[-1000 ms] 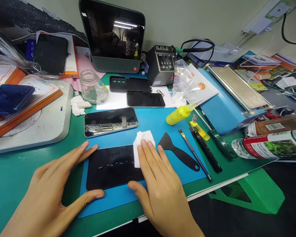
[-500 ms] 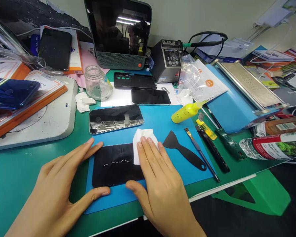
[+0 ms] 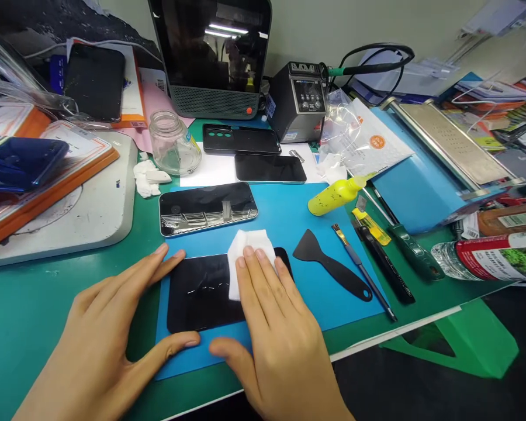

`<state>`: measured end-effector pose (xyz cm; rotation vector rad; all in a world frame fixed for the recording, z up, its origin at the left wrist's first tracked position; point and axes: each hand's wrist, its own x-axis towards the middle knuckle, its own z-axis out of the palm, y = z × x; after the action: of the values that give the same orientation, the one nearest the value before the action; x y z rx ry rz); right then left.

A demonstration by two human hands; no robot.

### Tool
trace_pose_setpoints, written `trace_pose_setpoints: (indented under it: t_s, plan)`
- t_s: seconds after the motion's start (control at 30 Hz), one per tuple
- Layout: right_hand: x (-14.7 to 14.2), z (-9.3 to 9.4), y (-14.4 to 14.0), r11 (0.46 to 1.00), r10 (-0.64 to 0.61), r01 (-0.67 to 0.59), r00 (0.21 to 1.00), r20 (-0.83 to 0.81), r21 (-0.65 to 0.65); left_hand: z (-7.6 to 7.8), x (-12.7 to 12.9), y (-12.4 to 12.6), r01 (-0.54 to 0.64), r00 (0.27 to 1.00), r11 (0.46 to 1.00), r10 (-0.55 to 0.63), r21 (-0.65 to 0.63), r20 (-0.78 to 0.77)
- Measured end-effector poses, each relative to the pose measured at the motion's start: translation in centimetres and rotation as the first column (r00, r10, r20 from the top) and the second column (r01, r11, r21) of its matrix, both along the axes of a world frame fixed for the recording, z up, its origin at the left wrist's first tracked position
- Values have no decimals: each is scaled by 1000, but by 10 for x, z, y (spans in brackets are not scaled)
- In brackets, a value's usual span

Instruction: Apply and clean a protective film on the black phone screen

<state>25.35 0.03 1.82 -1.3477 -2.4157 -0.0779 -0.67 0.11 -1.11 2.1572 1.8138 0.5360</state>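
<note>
A dark phone screen lies face up on the blue mat. Flat on its right part is a folded white wipe, with the fingers of my right hand stretched out and pressing it against the glass. My right thumb is spread away, over the mat's near edge. At the screen's left end, my left hand is open, its fingertips near the upper left corner and its thumb by the lower edge. Just behind lies another phone with a cracked-looking or streaked lower edge.
Right of the screen lie a black scraper, a brush, a cutter and a yellow bottle. Behind are a glass jar, a phone case and a control box. A water bottle lies at the right.
My right hand has slid the white wipe a little to the left across the screen, uncovering its upper right corner. My left hand stays at the left end.
</note>
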Motion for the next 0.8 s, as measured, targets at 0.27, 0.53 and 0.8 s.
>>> trace_pose_setpoints:
  t_s: [0.27,0.53,0.8]
  plan:
    - [10,-2,-16,999,40,-43,997,68,32,-2,-1,-2,-6,1000,1000,7,23,-20]
    - [-4,-8,-21,996,38,-41,999,36,82,0,-1,-2,18,1000,999,-18,50,-8]
    - [-17,0,6,1000,18,-18,1000,25,1,2,-1,-2,66,998,995,-67,73,16]
